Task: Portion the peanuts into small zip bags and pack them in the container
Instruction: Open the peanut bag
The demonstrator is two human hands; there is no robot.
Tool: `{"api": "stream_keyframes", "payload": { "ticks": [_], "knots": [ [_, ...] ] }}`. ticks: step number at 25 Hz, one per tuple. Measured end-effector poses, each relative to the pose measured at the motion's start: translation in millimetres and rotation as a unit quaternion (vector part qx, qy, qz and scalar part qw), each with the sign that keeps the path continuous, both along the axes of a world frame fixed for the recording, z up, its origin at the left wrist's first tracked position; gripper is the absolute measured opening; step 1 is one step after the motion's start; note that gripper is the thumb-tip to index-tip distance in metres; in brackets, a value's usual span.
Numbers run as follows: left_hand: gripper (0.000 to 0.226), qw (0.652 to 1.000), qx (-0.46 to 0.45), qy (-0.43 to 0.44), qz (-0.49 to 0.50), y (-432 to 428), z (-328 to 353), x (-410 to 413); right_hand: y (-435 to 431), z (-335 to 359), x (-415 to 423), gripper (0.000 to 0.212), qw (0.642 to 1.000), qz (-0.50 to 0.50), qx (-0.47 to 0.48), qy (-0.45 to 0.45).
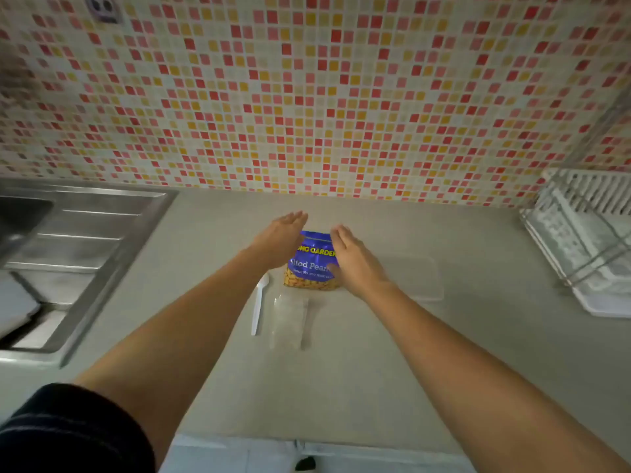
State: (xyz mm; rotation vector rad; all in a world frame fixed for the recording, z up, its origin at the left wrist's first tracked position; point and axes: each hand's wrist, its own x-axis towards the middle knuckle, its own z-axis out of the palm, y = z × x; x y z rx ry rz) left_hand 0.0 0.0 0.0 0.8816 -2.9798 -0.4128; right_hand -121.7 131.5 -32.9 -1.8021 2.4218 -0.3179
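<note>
A blue bag of salted peanuts (312,264) lies on the beige counter, its clear lower part showing the nuts. My left hand (281,238) hovers open at the bag's left edge, fingers stretched toward the wall. My right hand (351,259) is open over the bag's right side and covers part of the label. A white plastic spoon (259,303) lies just left of the bag. A stack of small clear zip bags (288,319) sits in front of it. A clear flat container (418,279) rests to the right, partly behind my right wrist.
A steel sink (78,254) with a drainboard fills the left side. A white dish rack (587,240) stands at the far right against the mosaic-tiled wall. The counter's front edge (307,438) runs along the bottom, with cabinet fronts below it.
</note>
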Motion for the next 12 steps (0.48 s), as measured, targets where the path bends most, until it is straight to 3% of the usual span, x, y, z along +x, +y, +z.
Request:
{"api": "stream_keyframes", "payload": {
  "ticks": [5,9,12],
  "knots": [
    [0.038,0.995,0.052,-0.067,-0.049,-35.1,-6.2,-21.9,-20.9,-25.2,-9.9,0.072,1.0,-0.007,-0.014,0.014],
    [0.026,0.995,0.049,-0.038,-0.072,-51.9,-10.0,-25.3,-24.4,-40.0,-20.2,0.074,0.986,0.008,-0.151,0.064],
    [0.024,0.995,0.051,-0.001,-0.09,-56.5,-13.3,-22.5,-26.6,-45.1,-20.9,0.062,0.971,0.021,-0.22,0.096]
  ]
}}
